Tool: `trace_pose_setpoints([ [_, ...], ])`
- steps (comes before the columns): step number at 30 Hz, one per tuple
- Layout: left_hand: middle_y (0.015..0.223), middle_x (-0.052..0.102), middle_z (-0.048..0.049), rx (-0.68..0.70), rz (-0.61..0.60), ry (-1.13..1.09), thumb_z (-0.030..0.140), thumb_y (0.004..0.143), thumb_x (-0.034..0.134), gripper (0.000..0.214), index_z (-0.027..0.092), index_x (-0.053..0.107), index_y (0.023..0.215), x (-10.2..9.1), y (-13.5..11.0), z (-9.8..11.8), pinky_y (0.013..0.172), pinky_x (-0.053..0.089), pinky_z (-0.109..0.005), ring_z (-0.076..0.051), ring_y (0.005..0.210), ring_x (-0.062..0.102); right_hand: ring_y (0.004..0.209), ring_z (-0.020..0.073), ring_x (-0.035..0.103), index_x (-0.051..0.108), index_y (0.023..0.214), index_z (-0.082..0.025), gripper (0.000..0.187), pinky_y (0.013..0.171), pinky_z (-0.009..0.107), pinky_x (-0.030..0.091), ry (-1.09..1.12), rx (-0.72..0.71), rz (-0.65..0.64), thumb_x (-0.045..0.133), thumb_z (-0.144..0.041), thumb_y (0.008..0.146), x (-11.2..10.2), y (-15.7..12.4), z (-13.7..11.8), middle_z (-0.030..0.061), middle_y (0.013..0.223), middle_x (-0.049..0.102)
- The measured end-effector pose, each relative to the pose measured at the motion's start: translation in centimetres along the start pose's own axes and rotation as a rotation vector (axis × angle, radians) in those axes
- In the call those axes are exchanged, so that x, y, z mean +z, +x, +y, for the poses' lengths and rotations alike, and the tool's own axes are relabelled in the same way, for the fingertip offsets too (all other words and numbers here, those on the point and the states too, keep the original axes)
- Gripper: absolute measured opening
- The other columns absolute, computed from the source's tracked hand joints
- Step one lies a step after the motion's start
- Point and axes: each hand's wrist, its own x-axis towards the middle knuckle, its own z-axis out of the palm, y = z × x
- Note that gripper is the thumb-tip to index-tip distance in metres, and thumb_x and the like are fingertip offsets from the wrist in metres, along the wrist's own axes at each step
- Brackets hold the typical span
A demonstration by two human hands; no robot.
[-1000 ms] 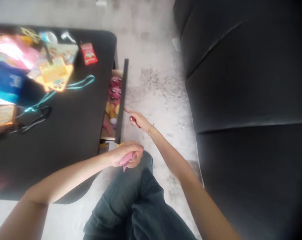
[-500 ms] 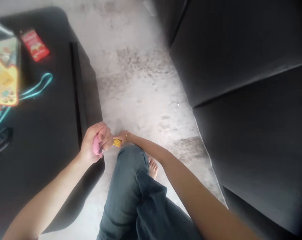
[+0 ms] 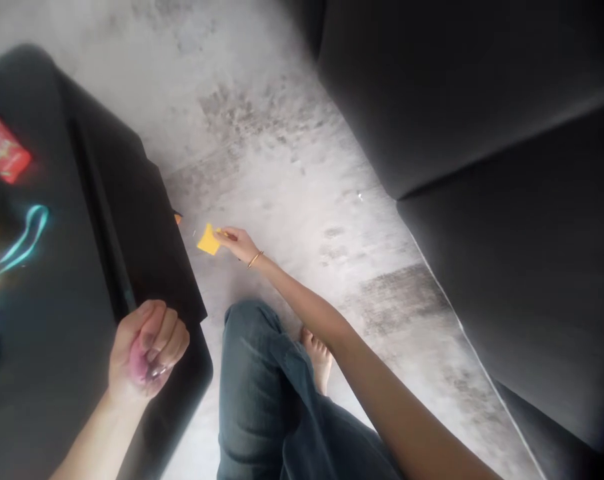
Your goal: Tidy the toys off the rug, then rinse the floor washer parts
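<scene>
My left hand [image 3: 149, 350] is closed around a small pink object [image 3: 139, 360] with a shiny metal bit at its lower end; the fingers hide most of it, so its kind is unclear. That hand is above the near edge of the dark table [image 3: 27, 347]. Low over the floor, my right hand [image 3: 238, 244] pinches a flat yellow piece [image 3: 209, 240], squarish with pointed corners, between thumb and fingers. A thin bracelet [image 3: 255, 259] circles the right wrist.
A red packet [image 3: 5, 150] and a looped teal cord [image 3: 29, 233] lie on the table at left. A small orange thing [image 3: 178, 217] shows beside the table's side. Black sofa [image 3: 482, 267] fills the right. My bent knee [image 3: 252, 333] is below.
My right hand has moved forward and slightly left, and the yellow piece now shows its flat face. My left hand has come back and left, still closed on the pink object. The view has shifted right.
</scene>
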Motion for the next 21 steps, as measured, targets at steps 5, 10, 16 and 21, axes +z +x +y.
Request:
trace_pose_setpoints([
  [5,0.036,0.025,0.0059,-0.204,-0.203,0.249,0.040,0.088,0.052,0.050,0.020,0.033,0.046,-0.8,-0.2,-1.3,0.031,0.017,-0.021,-0.005,0.029,0.022,0.070,0.0089,0.055,0.061,0.087,-0.020,0.026,0.064,0.019,0.039,0.169,-0.555,-0.347,0.052,-0.043,0.095,4.7,1.3,-14.6,-0.0045,0.075,0.059],
  [10,0.041,0.040,0.0041,-0.264,-0.229,0.952,0.017,0.083,0.047,0.036,0.019,0.038,0.048,-0.2,0.3,-1.5,0.043,0.026,-0.022,-0.007,0.037,0.037,0.064,0.0091,0.052,0.061,0.087,-0.018,0.022,0.061,0.020,0.036,0.073,-0.559,-0.402,0.054,-0.038,0.095,11.9,0.5,-17.1,-0.0034,0.070,0.056],
  [16,0.041,0.020,0.0052,0.051,-0.066,1.466,0.010,0.078,0.050,0.045,0.021,0.020,0.046,-0.6,1.5,-2.7,0.047,0.021,-0.029,-0.008,0.039,0.020,0.057,0.0115,0.044,0.057,0.082,-0.021,0.033,0.057,0.025,0.037,0.097,-0.624,-0.068,0.045,-0.048,0.095,14.1,0.0,-13.1,-0.0005,0.067,0.050],
  [21,0.039,0.031,0.0015,0.102,-0.058,1.648,0.010,0.075,0.054,0.051,0.023,0.019,0.041,0.3,1.0,-3.7,0.048,0.031,-0.030,-0.014,0.045,0.048,0.058,0.0128,0.042,0.055,0.070,-0.022,0.031,0.061,0.027,0.035,-0.201,-0.775,-0.125,0.054,-0.045,0.091,14.1,0.4,-14.8,-0.0019,0.058,0.044],
])
